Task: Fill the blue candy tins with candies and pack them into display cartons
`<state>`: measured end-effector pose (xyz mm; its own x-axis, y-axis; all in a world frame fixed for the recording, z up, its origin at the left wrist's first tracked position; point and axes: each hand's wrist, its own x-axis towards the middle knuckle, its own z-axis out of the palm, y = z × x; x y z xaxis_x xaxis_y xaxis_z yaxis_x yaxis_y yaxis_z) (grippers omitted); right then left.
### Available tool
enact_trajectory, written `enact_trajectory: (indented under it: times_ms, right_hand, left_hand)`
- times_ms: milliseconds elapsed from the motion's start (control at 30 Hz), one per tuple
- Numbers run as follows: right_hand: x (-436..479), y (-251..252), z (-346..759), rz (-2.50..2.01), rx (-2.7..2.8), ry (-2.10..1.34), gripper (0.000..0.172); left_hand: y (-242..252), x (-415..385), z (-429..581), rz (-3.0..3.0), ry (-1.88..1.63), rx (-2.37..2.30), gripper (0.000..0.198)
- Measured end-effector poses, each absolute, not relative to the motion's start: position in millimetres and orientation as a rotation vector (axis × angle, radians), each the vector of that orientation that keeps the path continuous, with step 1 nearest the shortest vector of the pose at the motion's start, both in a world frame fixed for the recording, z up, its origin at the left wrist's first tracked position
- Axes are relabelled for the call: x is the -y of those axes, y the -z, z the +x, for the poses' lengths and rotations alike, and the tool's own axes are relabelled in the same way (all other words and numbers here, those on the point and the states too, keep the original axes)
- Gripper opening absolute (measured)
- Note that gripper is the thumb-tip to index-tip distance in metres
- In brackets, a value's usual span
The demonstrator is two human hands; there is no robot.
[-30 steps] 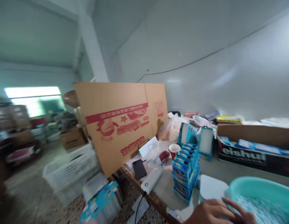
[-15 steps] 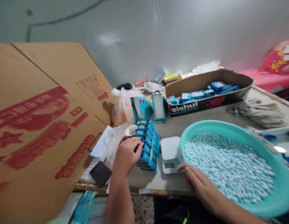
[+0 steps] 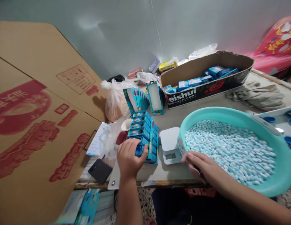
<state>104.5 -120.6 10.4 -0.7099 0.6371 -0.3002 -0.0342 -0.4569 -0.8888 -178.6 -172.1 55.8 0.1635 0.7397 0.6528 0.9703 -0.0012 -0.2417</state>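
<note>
Small blue boxes with round openings stand in rows inside a blue display carton (image 3: 153, 140) whose printed flap is raised. My left hand (image 3: 131, 157) curls over the near end, its thumb and fingers around a small blue box (image 3: 139, 149). Beside the carton lies a white digital scale (image 3: 169, 140). A turquoise basin (image 3: 220, 112) filled with pale blue and white candies (image 3: 230, 153) overlaps the scale's right side. At the basin's near left rim is my right hand (image 3: 201, 165), fingers bent and close together; what they hold, if anything, is hidden.
A black-printed carton (image 3: 206, 89) with several blue boxes stands behind. An upright blue display box (image 3: 155, 98), a plastic bag (image 3: 117, 98) and a white cup (image 3: 126, 125) are nearby. A big cardboard box (image 3: 30, 109) fills the left; a dark flat object (image 3: 100, 171) lies near the edge.
The view has tilted down slightly. My left hand has shifted toward the near end of the carton, its thumb now spread around the box. My right hand's fingers are more bent.
</note>
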Motion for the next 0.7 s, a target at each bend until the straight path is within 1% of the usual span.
enact_trajectory:
  times_ms: [133, 200, 300, 400, 467, 500, 567, 600, 633, 700]
  right_hand:
    - [103, -19, 115, -0.915, 1.425, -2.572, 0.077]
    - [94, -17, 114, -0.887, 1.383, -2.69, 0.079]
    - [83, -7, 109, -0.83, 1.02, -2.787, 0.075]
    - [75, -6, 109, -0.824, 0.561, -2.842, 0.071]
    - [72, -13, 114, -0.87, 0.426, -2.798, 0.066]
    - [73, -18, 117, -0.897, 0.403, -2.745, 0.062]
    - [77, -27, 122, -0.913, 0.422, -2.592, 0.055]
    - [80, -30, 124, -0.907, 0.462, -2.524, 0.053]
    - [84, -31, 125, -0.906, 0.523, -2.474, 0.052]
    - [91, -30, 127, -0.919, 0.695, -2.39, 0.052]
  left_hand:
    - [-55, 171, -175, -1.84, 0.523, 1.63, 0.015]
    - [-56, 171, -174, -1.842, 0.573, 1.659, 0.012]
    - [-53, 171, -173, -1.796, 0.596, 1.686, 0.011]
    - [-42, 175, -166, -1.711, 0.581, 1.665, 0.02]
    - [-32, 181, -149, -1.619, 0.707, 1.548, 0.024]
    - [-28, 183, -136, -1.589, 0.829, 1.476, 0.023]
    - [-22, 185, -106, -1.647, 1.123, 1.384, 0.014]
    - [-19, 184, -90, -1.811, 1.259, 1.411, 0.01]
    - [-18, 182, -76, -2.028, 1.318, 1.4, 0.012]
    - [-15, 176, -52, -2.388, 1.179, 1.31, 0.018]
